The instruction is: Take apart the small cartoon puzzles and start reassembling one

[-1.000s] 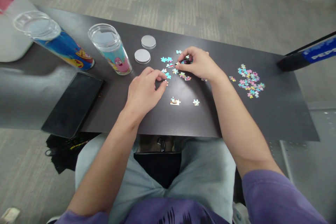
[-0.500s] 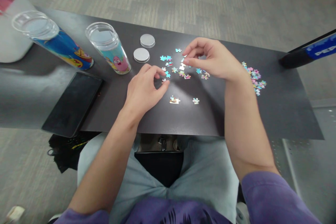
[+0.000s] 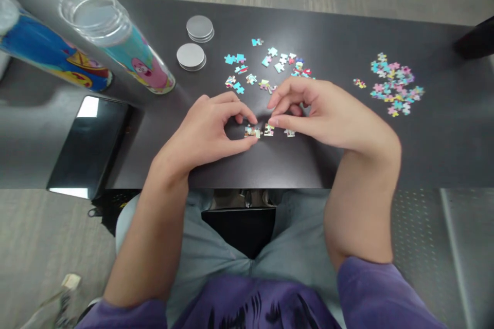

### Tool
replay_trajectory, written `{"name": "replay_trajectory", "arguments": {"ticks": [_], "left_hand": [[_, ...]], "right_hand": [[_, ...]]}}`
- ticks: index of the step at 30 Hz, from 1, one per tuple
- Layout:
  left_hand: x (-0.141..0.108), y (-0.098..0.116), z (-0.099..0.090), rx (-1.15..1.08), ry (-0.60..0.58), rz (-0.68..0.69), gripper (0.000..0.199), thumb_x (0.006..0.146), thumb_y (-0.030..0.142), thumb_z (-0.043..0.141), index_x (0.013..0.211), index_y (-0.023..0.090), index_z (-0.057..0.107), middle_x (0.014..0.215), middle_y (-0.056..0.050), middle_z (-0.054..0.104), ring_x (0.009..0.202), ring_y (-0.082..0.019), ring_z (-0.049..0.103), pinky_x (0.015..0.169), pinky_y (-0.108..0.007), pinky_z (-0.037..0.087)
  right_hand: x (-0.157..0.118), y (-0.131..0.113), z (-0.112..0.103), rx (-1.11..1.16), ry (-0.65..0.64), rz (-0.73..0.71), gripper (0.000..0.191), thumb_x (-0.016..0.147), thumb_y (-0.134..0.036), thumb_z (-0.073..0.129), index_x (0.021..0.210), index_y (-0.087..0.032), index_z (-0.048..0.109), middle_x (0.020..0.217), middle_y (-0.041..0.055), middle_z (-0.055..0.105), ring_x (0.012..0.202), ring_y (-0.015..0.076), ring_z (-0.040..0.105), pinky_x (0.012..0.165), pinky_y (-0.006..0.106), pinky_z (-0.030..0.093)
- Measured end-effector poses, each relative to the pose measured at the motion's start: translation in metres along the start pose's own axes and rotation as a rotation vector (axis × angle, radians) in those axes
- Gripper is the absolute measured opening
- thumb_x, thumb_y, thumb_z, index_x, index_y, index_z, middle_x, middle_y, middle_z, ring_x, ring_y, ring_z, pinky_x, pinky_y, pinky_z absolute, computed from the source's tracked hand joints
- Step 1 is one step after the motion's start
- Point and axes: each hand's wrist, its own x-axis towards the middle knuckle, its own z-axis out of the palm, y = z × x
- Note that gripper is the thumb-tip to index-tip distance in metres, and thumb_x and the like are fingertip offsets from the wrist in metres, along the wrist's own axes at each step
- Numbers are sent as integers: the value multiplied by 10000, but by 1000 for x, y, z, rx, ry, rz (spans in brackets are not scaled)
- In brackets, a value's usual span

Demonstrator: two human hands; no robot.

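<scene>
Two joined jigsaw pieces (image 3: 251, 131) lie on the dark table between the thumb and forefinger of my left hand (image 3: 216, 126), which grips them at the edges. Just to their right, a single jigsaw piece (image 3: 269, 130) is at the fingertips of my right hand (image 3: 316, 110), pinched by thumb and finger. Its upper edge is partly hidden by the thumb. Another light piece (image 3: 289, 133) lies under the right hand's thumb side, a little further right. Beyond both hands, several loose pieces (image 3: 251, 79) are spread out, some partly covered by the right hand.
A pile of pieces (image 3: 399, 87) lies at the right. On the left are round lids (image 3: 192, 55), a clear-topped tube with a pink cartoon figure (image 3: 144, 69), a blue tube (image 3: 50, 49) and a black phone (image 3: 90, 146). A dark cylindrical object (image 3: 476, 38) stands at the far right.
My right hand has come down toward me with a piece, beside the joined pieces. My left hand has moved nearer and onto the joined pieces. The view has shifted.
</scene>
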Motion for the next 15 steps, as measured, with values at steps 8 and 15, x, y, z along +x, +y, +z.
{"name": "replay_trajectory", "arguments": {"ticks": [8,15], "left_hand": [[3,3,-2,17,-40,-19,147,962,401,1012,1080,322,972,1064,-15,840,919,-247,737,917,-425,533],[3,4,-2,19,-55,-24,136,970,404,1034,1052,320,963,1048,-10,838,941,-249,755,933,-427,556]], "right_hand": [[-3,0,11,-149,-57,68,209,1021,-357,965,1121,-370,782,974,21,865,887,337,772,822,517,577],[-4,-4,13,-243,-6,85,213,1043,-396,948,1149,-372,764,933,33,840,934,372,816,856,547,626]]}}
